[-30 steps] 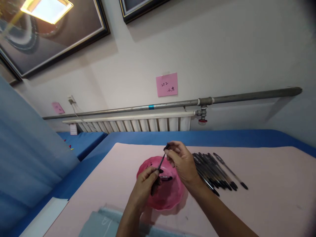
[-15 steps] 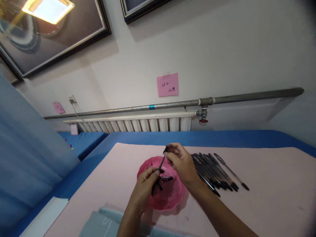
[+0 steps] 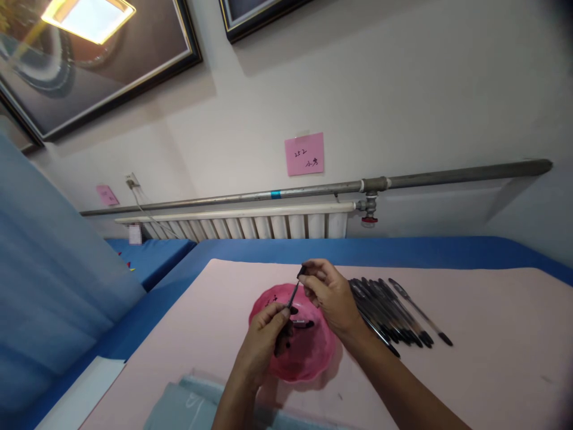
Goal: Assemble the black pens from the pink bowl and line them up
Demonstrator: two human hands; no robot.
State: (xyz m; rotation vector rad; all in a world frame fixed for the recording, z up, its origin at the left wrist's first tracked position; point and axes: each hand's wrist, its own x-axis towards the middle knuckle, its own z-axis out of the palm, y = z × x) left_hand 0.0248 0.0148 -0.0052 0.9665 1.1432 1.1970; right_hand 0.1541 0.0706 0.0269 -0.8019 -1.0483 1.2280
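Note:
My left hand (image 3: 267,327) is closed round the body of a slim dark pen (image 3: 293,295), which slants up to the right above a pink bowl (image 3: 320,358). At the pen's upper end, my right hand (image 3: 327,292) pinches a small black pen cap (image 3: 302,272). Whether the cap still touches the pen tip is too small to tell. Inside the bowl lie small black parts, among them a dark piece with a pale label (image 3: 302,324). Right of my right hand, several black-capped pens (image 3: 389,313) lie side by side, and one pen (image 3: 421,312) rests slightly apart.
Pink paper (image 3: 492,358) covers the blue table (image 3: 403,249). A folded light-blue cloth (image 3: 179,406) lies at the front and a white sheet (image 3: 85,394) at the left edge. Behind stand a radiator (image 3: 277,226) and a pipe (image 3: 447,177). A blue curtain (image 3: 54,286) hangs at left.
Both hands stay almost in the same place, still on the pen and the cap. The small dark bits in the bowl near my left fingers look slightly shifted.

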